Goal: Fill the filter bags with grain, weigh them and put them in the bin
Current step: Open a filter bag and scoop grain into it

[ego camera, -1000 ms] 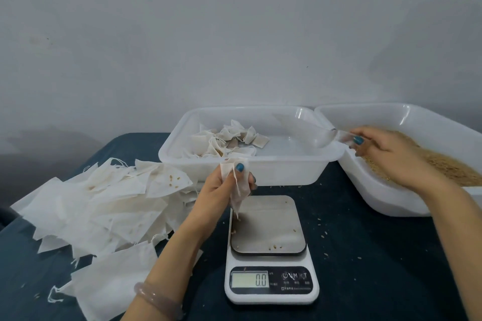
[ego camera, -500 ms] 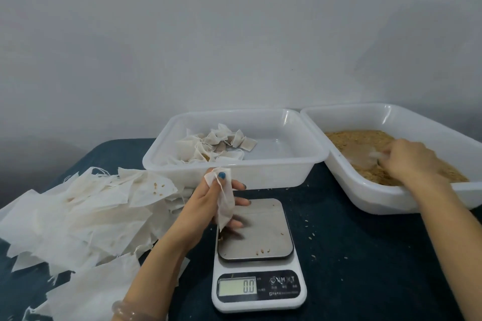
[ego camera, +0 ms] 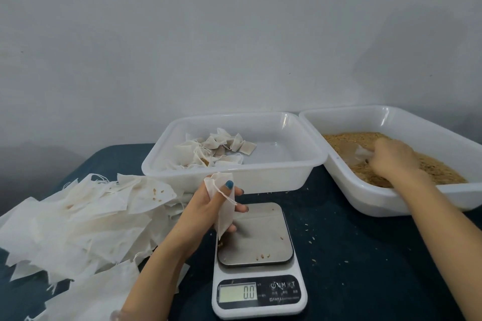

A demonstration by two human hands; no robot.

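Observation:
My left hand (ego camera: 206, 212) pinches an empty white filter bag (ego camera: 223, 203) upright just above the left edge of the kitchen scale (ego camera: 257, 260), whose display reads 0.0. My right hand (ego camera: 393, 157) is down in the grain tray (ego camera: 378, 200) on the right, gripping a clear plastic scoop (ego camera: 358, 154) that lies in the brown grain (ego camera: 438, 172). The white bin (ego camera: 234, 172) behind the scale holds several filled bags (ego camera: 216, 150) in its left half.
A loose heap of empty filter bags (ego camera: 86, 219) covers the dark blue table (ego camera: 365, 268) on the left. Stray grains lie on the scale plate and on the cloth to its right. A grey wall rises directly behind the bins.
My right hand has carried the scoop from above the bin's right rim down into the grain tray. My left hand with the bag has stayed above the scale.

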